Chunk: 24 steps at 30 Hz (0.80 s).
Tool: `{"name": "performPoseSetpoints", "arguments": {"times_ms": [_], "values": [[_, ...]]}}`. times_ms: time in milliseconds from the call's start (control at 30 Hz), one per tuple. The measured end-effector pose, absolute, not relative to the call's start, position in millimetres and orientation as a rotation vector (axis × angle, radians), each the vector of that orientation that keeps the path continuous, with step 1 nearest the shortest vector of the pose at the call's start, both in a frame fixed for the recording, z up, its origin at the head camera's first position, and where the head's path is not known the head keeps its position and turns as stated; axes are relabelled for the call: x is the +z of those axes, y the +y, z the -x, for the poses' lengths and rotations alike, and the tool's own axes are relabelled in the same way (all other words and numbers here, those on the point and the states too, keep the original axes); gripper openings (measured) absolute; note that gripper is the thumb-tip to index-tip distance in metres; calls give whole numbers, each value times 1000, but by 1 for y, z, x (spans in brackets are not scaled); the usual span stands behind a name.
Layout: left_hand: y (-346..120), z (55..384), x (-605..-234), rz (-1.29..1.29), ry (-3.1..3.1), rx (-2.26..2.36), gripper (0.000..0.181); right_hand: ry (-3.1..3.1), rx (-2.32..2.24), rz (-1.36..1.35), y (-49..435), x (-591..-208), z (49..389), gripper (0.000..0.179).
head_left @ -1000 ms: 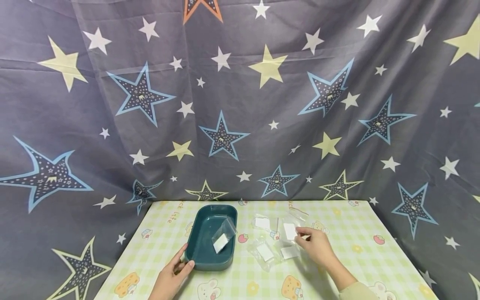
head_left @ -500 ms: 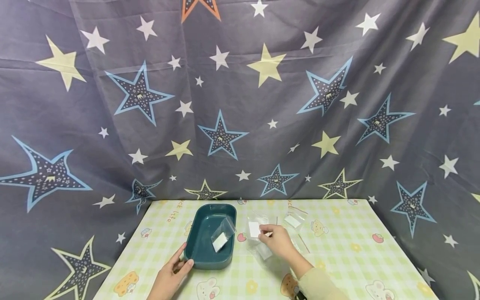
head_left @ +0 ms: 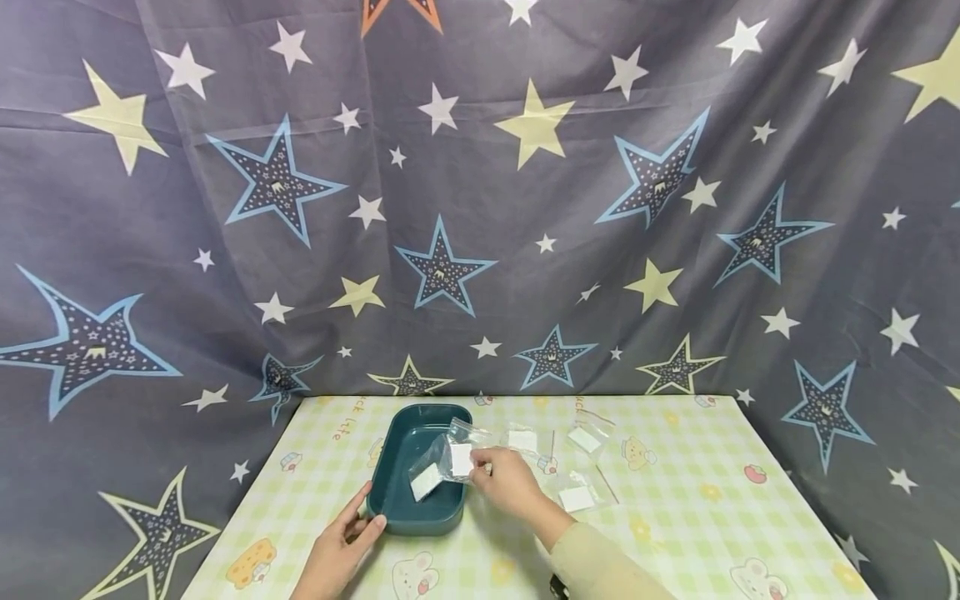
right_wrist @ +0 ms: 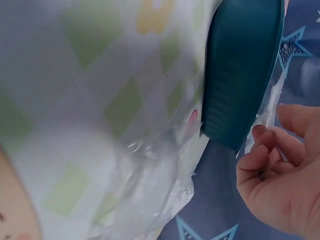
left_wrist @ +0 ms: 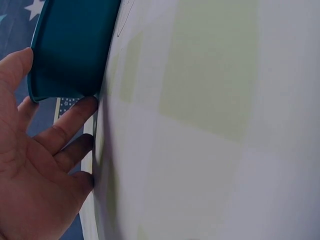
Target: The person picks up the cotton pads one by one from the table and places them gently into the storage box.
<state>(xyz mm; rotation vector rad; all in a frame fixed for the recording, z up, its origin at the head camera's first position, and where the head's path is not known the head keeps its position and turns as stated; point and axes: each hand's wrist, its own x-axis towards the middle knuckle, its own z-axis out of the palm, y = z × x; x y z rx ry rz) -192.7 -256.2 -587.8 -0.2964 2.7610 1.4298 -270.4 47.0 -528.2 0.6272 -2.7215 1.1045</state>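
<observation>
L hand (head_left: 337, 546), fingers spread, touches near-L corner of teal tray (head_left: 416, 526). R hand (head_left: 512, 485) pinches clear bag (head_left: 460, 454) over tray's R side; 2nd bag (head_left: 425, 482) lies in tray, btwn both hands.

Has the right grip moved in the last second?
Yes, leftward: judged against the teal tray, the right grip has come to the tray's right rim, holding a clear bag.

A star-printed grey curtain (head_left: 480, 192) bounded a checked, cartoon-printed tabletop (head_left: 667, 500), indicating a curtained-off workspace; room type was indeterminable.
</observation>
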Motion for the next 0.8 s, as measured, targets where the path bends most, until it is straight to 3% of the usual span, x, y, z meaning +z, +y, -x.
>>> {"name": "performPoseSetpoints", "arguments": {"times_ms": [333, 800], "values": [[-255, 193, -585, 303, 2769, 1420, 84, -2858, 929, -771, 23, -523, 271, 50], [-255, 193, -586, 309, 2772, 1419, 84, -2858, 949, -742, 23, -522, 267, 51]]}}
